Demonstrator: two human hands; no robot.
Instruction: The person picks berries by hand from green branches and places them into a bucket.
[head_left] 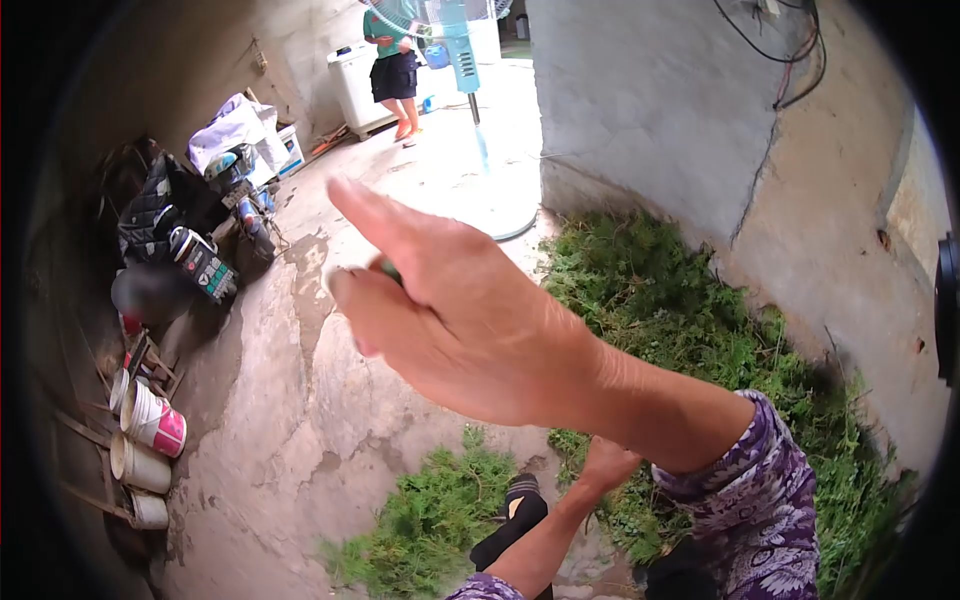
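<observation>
My right hand (470, 330) is raised large in the middle of the view, over the concrete floor. Its fingers curl inward with the thumb side extended, and a small dark green bit shows between them, too little to name. Lower down, my left hand (608, 464) reaches to the near edge of a pile of leafy green branches (640, 280) along the wall. My right wrist partly covers it, so its fingers are hidden. A smaller heap of feathery green sprigs (430, 510) lies on the floor to the left, beside my dark-shod foot (520, 505).
A standing fan (462, 60) rises at the back in bright light. Behind it, a person (393, 70) stands near a white washing machine (352, 85). Along the left are a motorbike (245, 200) and stacked buckets (150, 420). A grey wall (640, 110) borders the right.
</observation>
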